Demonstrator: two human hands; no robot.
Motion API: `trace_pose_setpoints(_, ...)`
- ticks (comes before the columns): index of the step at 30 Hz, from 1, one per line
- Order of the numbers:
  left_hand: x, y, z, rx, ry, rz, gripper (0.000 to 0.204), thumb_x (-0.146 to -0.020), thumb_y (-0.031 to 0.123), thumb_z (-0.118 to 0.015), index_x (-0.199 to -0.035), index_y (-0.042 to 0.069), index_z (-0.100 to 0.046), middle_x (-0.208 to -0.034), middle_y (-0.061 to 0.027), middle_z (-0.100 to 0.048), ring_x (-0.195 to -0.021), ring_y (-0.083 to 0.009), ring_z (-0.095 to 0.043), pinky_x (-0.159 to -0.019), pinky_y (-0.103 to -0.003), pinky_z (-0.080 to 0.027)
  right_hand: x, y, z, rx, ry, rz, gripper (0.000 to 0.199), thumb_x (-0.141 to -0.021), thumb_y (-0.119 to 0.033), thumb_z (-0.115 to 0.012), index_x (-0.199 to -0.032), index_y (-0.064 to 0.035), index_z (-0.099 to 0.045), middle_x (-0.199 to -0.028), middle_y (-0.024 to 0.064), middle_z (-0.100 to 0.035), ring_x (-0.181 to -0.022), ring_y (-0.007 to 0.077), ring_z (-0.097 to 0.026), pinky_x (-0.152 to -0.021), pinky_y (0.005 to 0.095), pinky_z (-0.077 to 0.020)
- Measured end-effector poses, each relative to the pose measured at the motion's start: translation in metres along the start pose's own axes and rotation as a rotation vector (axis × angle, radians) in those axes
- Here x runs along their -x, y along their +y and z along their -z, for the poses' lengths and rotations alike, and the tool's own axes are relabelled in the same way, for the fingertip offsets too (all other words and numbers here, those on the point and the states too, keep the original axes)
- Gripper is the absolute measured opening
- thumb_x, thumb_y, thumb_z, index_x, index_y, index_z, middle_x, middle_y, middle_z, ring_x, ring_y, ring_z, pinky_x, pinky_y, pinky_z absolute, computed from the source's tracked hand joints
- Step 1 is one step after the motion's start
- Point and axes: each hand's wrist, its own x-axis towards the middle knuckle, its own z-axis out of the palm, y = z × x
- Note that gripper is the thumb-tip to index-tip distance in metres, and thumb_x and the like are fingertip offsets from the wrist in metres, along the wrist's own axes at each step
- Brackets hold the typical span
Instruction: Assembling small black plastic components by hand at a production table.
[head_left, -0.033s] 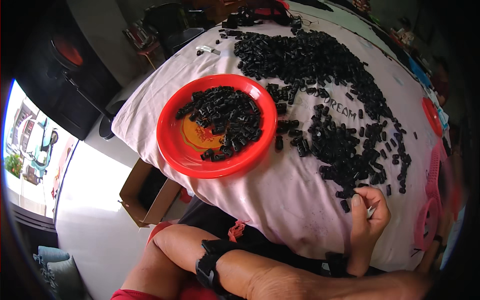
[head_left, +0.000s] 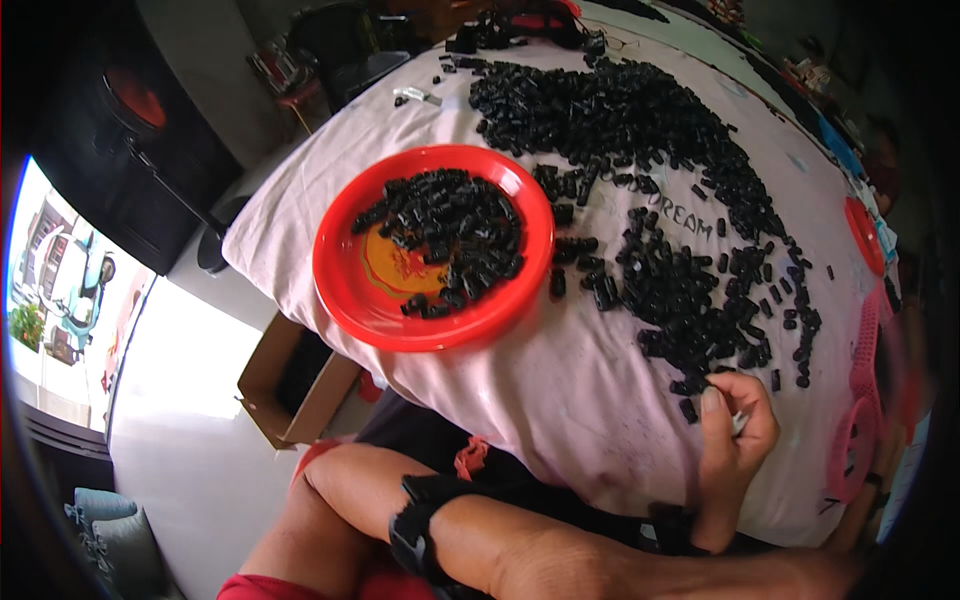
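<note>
My right hand [head_left: 742,425] rests at the near right edge of a spread of small black cylindrical pieces [head_left: 665,300]. Its thumb and index finger are closed together beside the nearest pieces. A small whitish object [head_left: 739,424], too little seen to name, shows inside the curled fingers. Across the lower edge lies a bare limb with a black strap [head_left: 418,535]; my left hand itself does not show. Left of the pieces stands a red plate [head_left: 337,290] with a yellow-orange middle, partly filled with more black pieces [head_left: 455,235].
Pale pink cloth [head_left: 560,400] with dark lettering covers the work surface. A large heap of black pieces [head_left: 600,110] lies at the back. Pink baskets [head_left: 855,450] and another person's arm [head_left: 868,500] are at the right. An open cardboard box [head_left: 335,400] stands on the floor.
My right hand stays in the same place and pose. Only the view has shifted very slightly.
</note>
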Motion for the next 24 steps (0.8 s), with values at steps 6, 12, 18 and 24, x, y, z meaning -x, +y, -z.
trace_pose_setpoints(6, 0.018, 0.039, 0.024, 0.053, 0.005, 0.026, 0.019, -0.091, 0.010, -0.056, -0.100, -0.005, -0.063, -0.081, -0.0067, -0.065, -0.072, -0.0136, -0.063, -0.064, -0.022, -0.048, -0.004, -0.005, -0.016, -0.032, -0.024, 0.023, 0.009, -0.083, -0.006, -0.063, -0.090, 0.0008, -0.063, -0.071, -0.0023, -0.055, -0.060, 0.0032, -0.043, -0.055, 0.0194, -0.0339)
trace_pose_setpoints(12, 0.022, 0.042, 0.028, 0.121, -0.050, 0.049, 0.019, -0.090, 0.010, -0.056, -0.100, -0.005, -0.063, -0.080, -0.0070, -0.066, -0.070, -0.0137, -0.063, -0.062, -0.021, -0.048, 0.003, 0.004, -0.015, 0.034, -0.022, 0.047, 0.013, -0.083, -0.009, -0.063, -0.090, 0.0017, -0.063, -0.074, -0.0012, -0.057, -0.062, 0.0042, -0.044, -0.057, 0.0205, -0.0358)
trace_pose_setpoints(18, 0.001, 0.007, 0.023, 0.274, -0.062, 0.116, 0.019, -0.090, 0.010, -0.056, -0.099, -0.005, -0.063, -0.079, -0.0073, -0.066, -0.067, -0.0137, -0.063, -0.059, -0.021, -0.048, -0.006, 0.010, -0.016, 0.002, -0.046, 0.053, 0.011, -0.084, -0.008, -0.061, -0.091, 0.0016, -0.063, -0.074, -0.0021, -0.056, -0.064, 0.0038, -0.045, -0.059, 0.0199, -0.0368)
trace_pose_setpoints(24, 0.008, 0.073, 0.092, 0.405, 0.084, 0.335, 0.018, -0.088, 0.009, -0.056, -0.098, -0.004, -0.063, -0.081, -0.0080, -0.067, -0.066, -0.0121, -0.064, -0.058, -0.019, -0.049, -0.010, 0.028, -0.013, 0.043, 0.014, 0.131, 0.011, -0.085, -0.007, -0.061, -0.093, -0.0006, -0.064, -0.076, -0.0020, -0.061, -0.066, 0.0054, -0.050, -0.063, 0.0216, -0.0413)
